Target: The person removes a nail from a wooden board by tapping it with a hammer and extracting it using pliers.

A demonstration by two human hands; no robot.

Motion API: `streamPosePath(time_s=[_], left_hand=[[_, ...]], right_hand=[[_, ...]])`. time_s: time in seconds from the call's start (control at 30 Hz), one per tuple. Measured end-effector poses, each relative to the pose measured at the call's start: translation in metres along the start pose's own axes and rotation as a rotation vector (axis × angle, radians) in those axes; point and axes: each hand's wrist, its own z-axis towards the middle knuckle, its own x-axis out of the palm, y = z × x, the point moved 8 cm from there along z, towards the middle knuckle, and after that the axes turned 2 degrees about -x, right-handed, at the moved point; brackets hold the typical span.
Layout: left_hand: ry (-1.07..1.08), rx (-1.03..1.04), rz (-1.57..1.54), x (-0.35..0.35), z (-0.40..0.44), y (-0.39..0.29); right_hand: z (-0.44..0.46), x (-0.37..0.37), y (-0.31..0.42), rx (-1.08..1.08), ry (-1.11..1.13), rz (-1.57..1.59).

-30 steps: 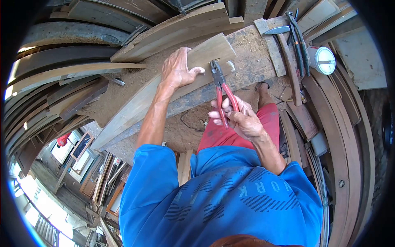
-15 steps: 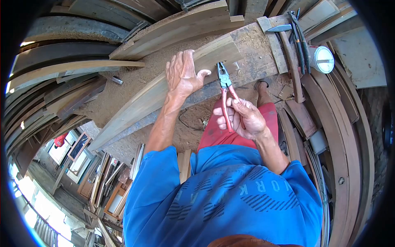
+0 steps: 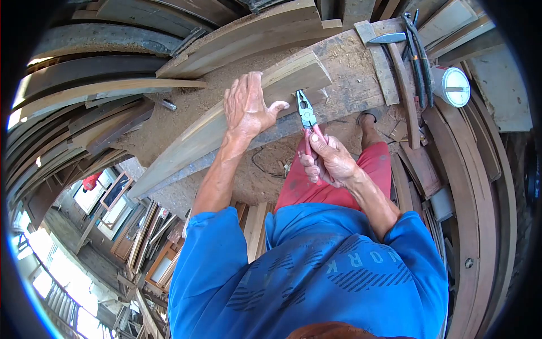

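Observation:
My left hand [image 3: 246, 107] lies flat over the upper edge of a long wooden board [image 3: 197, 141], its fingers stretched out and thumb apart. In my right hand [image 3: 330, 160] is a pair of combination pliers [image 3: 307, 117] with red handles, my fingers wrapped round both grips. The plier jaws point away from me and reach the side face of the board near its right end. A small dark spot shows at their tips; whether the jaws grip anything there I cannot make out.
The board rests on a worn workbench [image 3: 353, 70] strewn with sawdust. At its right end lie a hammer [image 3: 403, 85], long-handled pincers [image 3: 419, 62] and a white tub [image 3: 451, 86]. A second plank [image 3: 243, 39] stands behind. Stacked timber [image 3: 471, 214] lines the right side.
The plier handles have come closer together and my right hand has shifted higher up them. My left hand stays on the board. The whole view has moved slightly.

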Motion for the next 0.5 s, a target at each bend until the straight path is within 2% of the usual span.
streamPosePath(time_s=[0.07, 0.17, 0.27, 0.37, 0.47, 0.5], left_hand=[[-0.010, 0.004, 0.012, -0.001, -0.001, -0.002], [-0.056, 0.024, 0.037, 0.000, -0.004, -0.003], [-0.061, 0.025, 0.040, -0.004, -0.008, -0.007], [-0.068, 0.026, 0.043, -0.003, -0.007, -0.006], [-0.060, 0.021, 0.038, -0.003, -0.008, -0.005], [-0.058, 0.018, 0.034, -0.004, -0.004, -0.004]], right_hand=[[-0.001, 0.000, -0.001, -0.012, 0.006, -0.005], [-0.001, -0.011, 0.007, -0.144, -0.071, -0.380], [-0.009, -0.007, 0.018, -0.111, -0.140, -0.535], [-0.009, -0.003, 0.008, -0.069, -0.127, -0.233], [-0.014, 0.001, 0.005, -0.008, -0.021, -0.153], [-0.024, 0.004, -0.001, -0.012, -0.022, -0.296]])
